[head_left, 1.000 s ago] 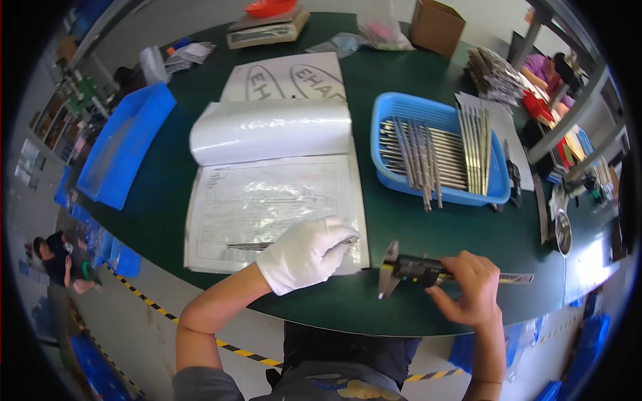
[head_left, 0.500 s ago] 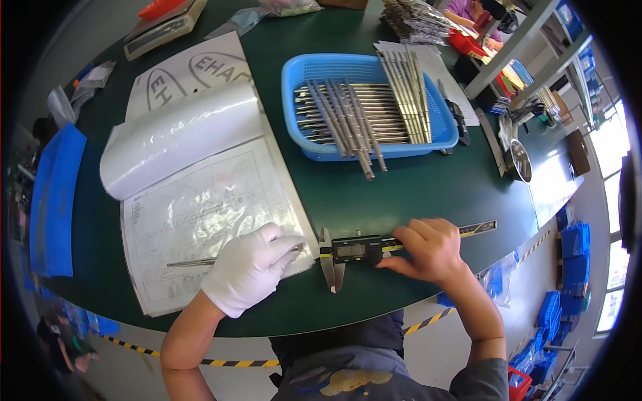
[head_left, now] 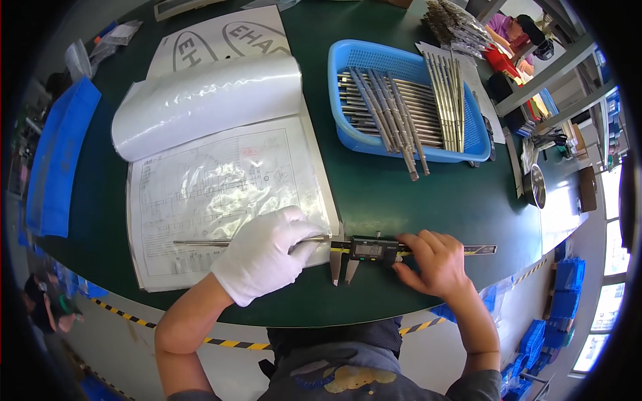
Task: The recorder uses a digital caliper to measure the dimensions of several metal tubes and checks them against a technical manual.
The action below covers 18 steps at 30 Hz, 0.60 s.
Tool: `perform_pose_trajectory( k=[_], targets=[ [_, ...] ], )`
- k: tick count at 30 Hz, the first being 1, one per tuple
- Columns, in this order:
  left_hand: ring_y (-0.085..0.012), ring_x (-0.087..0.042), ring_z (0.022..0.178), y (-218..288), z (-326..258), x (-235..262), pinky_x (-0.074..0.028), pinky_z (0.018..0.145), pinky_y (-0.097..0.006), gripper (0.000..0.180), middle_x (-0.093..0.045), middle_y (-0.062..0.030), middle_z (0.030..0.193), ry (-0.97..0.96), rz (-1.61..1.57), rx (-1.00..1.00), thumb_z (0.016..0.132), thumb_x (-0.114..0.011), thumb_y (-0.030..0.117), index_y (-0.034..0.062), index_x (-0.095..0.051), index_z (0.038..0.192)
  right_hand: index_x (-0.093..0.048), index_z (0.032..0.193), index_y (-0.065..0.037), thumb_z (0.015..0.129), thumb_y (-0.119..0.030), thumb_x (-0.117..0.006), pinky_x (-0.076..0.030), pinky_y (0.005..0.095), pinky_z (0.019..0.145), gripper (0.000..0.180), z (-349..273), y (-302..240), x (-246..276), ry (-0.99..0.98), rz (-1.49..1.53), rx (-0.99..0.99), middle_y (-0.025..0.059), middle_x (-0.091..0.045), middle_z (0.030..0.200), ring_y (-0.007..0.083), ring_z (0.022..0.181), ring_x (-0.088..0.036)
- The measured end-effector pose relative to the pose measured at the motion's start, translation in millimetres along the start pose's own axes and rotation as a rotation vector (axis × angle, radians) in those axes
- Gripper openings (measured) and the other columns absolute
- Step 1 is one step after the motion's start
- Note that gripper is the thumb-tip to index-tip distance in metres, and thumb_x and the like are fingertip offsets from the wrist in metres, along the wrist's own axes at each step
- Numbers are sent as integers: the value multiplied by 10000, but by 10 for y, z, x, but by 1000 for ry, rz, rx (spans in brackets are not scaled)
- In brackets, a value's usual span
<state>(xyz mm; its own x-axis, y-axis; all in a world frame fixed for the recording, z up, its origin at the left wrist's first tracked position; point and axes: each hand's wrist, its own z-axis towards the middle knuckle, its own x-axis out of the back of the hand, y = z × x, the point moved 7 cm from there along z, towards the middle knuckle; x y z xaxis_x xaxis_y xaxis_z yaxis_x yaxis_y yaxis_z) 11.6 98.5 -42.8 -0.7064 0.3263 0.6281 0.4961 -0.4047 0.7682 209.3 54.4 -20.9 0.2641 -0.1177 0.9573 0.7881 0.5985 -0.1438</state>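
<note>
My left hand [head_left: 271,252], in a white glove, pinches a thin metal rod [head_left: 200,242] above the drawing sheet [head_left: 217,177]. The rod's right end points at the jaws of a black digital caliper [head_left: 368,250]; whether it touches them I cannot tell. My bare right hand [head_left: 435,262] grips the caliper's slider, thumb below and fingers over the beam. The caliper's lower jaws stand apart, with a small gap between them. Its beam runs out to the right past my fingers.
A blue plastic basket [head_left: 361,51] holds many metal rods [head_left: 401,123], some lying across its near rim. Left are a blue bin [head_left: 60,164] and a rolled-back plastic sleeve [head_left: 207,103]. A metal bowl [head_left: 535,186] stands at right; a person [head_left: 511,30] sits beyond the shelf.
The view has shifted. The caliper's jaws have parted, having been closed before. My left hand has brought the rod's end rightward, close to the jaws.
</note>
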Motion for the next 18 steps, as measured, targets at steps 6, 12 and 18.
perform_pose_trajectory(
  k=[6, 12, 18],
  targets=[
    [-282, -581, 675, -21, -14, -4, -466, 598, -348, 127, -578, -94, 779, 18, 7, -22, 732, -614, 50, 63, -664, 848, -607, 967, -51, 698, -326, -695, -411, 306, 473, 395, 47, -40, -22, -9, -1, 21, 34, -473, 650, 192, 534, -517],
    [-271, -583, 655, -12, -20, 10, -467, 586, -336, 145, -586, -92, 774, 3, -14, -35, 728, -629, 36, 53, -667, 867, -605, 980, -51, 717, -372, -668, -394, 328, 483, 419, 64, -29, -53, -26, -3, 14, 50, -480, 644, 225, 526, -502],
    [-260, -579, 624, -13, -23, 0, -461, 561, -332, 151, -580, -88, 763, -4, -29, -22, 726, -634, 33, 44, -665, 873, -614, 977, -49, 711, -375, -667, -386, 325, 473, 423, 109, -12, -32, -36, -22, 30, 47, -472, 638, 222, 514, -492]
  ],
)
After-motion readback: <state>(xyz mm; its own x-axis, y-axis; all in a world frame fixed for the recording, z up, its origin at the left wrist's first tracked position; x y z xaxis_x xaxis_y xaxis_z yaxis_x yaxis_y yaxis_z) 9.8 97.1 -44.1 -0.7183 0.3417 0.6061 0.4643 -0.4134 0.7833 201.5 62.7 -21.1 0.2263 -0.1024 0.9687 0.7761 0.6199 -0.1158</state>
